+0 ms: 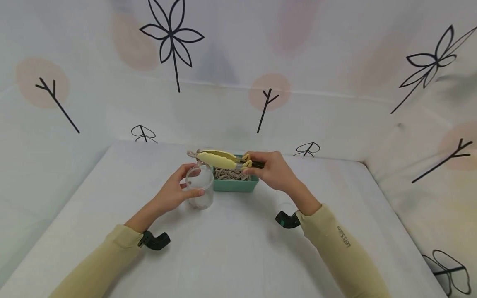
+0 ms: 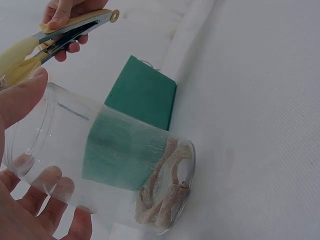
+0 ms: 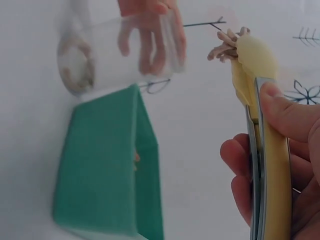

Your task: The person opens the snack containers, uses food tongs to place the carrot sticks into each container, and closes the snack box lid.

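Note:
My left hand (image 1: 174,188) grips a clear plastic jar (image 1: 203,198), fingers and thumb around its side near the rim. Several brownish-grey sticks (image 2: 167,200) lie at the jar's bottom in the left wrist view. With my right hand (image 1: 275,170) I hold yellow tongs (image 1: 220,159) by their handles. The tongs' heads are squeezed on a small bunch of sticks (image 3: 229,46), which pokes out from the tips. In the head view the tips overlap the space just above the jar's mouth. Behind them stands a green rectangular container (image 1: 236,186) with many similar sticks inside.
A white cloth covers the table (image 1: 223,256), and patterned cloth walls (image 1: 220,103) rise at the back and sides. Dark camera mounts (image 1: 155,241) sit at both wrists. The green container stands close to the jar, on its right.

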Demonstrator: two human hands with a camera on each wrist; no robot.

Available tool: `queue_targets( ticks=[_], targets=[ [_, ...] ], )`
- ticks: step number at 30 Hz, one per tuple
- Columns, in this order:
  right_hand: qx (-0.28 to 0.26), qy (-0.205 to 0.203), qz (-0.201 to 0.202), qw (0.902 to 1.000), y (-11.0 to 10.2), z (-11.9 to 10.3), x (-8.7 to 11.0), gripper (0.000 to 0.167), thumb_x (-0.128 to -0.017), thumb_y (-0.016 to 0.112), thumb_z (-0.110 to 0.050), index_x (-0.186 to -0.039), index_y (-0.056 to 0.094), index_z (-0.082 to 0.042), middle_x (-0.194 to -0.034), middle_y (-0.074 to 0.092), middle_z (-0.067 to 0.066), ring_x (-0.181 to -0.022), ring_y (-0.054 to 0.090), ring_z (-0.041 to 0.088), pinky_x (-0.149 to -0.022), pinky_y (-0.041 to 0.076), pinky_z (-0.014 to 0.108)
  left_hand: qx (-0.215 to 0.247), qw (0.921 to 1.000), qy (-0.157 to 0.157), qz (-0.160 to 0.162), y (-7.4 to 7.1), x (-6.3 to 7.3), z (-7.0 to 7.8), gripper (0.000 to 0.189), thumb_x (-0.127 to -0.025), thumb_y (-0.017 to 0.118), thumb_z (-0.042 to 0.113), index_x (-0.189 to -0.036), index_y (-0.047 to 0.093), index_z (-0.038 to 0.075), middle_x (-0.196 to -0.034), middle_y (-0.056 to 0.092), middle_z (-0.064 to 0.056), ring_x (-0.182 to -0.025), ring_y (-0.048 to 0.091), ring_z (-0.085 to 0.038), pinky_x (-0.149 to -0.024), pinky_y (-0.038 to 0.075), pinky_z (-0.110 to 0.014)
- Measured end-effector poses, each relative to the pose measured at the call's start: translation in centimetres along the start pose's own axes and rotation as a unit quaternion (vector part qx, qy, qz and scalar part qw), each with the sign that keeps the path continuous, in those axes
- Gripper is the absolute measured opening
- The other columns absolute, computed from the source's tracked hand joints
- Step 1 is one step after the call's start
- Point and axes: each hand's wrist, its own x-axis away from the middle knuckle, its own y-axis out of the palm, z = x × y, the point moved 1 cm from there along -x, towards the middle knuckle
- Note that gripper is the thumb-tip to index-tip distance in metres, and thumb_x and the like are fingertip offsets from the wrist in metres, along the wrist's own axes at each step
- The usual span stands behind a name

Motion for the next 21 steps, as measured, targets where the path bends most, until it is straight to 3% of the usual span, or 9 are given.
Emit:
queue_targets(
  ticks=[9, 21],
  targets=[
    [0.000, -0.005, -0.024, 0.9997, 2.5, 0.6, 0.7, 0.028, -0.087, 0.079, -0.018, -0.111, 0.072, -0.007, -0.092, 0.070, -0.003, -0.073, 0.059, 0.013, -0.061, 0.050, 0.027, -0.002, 0.9999, -0.014, 0.002, 0.0, 0.0, -0.4, 0.084, -0.086, 0.081, 0.028, -0.151, 0.032, 0.009, -0.154, 0.036, -0.013, -0.141, 0.033, -0.035, -0.109, 0.034, -0.059],
    [0.067, -0.001, -0.041, 0.9969, 2.0, 0.5, 1.2, 0.035, -0.088, 0.078, -0.023, -0.117, 0.070, -0.005, -0.088, 0.069, -0.002, -0.063, 0.054, 0.011, -0.053, 0.043, 0.026, 0.003, 1.0000, 0.006, -0.003, 0.1, -0.1, -0.3, 0.081, -0.084, 0.082, 0.029, -0.149, 0.036, 0.015, -0.148, 0.044, -0.007, -0.136, 0.040, -0.032, -0.108, 0.035, -0.061]
  ],
)
